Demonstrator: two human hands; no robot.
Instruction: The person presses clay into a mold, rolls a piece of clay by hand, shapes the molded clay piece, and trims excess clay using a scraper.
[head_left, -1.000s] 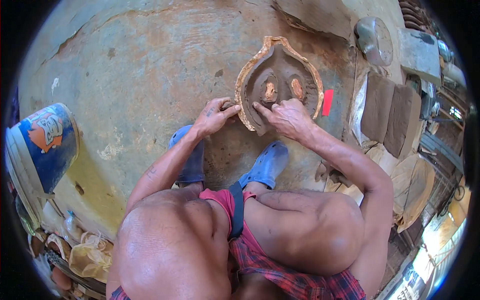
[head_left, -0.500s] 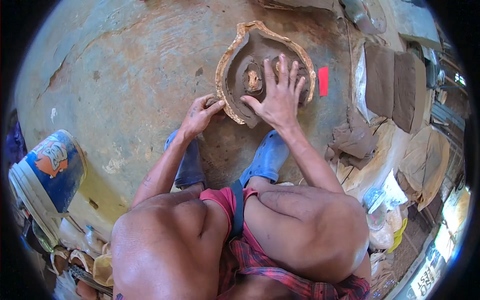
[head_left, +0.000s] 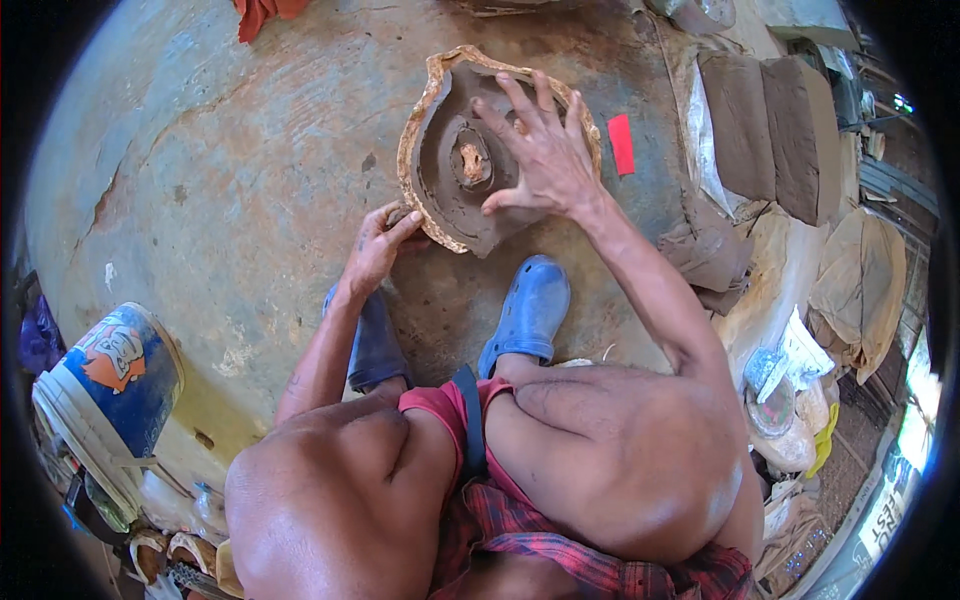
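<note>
Left hand (head_left: 380,248) grips the near-left edge of a clay-lined mould (head_left: 455,202) on the floor (head_left: 250,200), beyond the blue clogs (head_left: 530,308); right hand (head_left: 548,165) spreads wide over its right side.

Mould (head_left: 408,160) on the floor (head_left: 250,170), clay (head_left: 497,226) inside it.
Left hand (head_left: 378,245) touches its near-left rim, right hand (head_left: 545,165) is over its right half; a strip (head_left: 621,144) lies just right, slabs (head_left: 770,135) farther right, a bucket (head_left: 120,375) well left.
</note>
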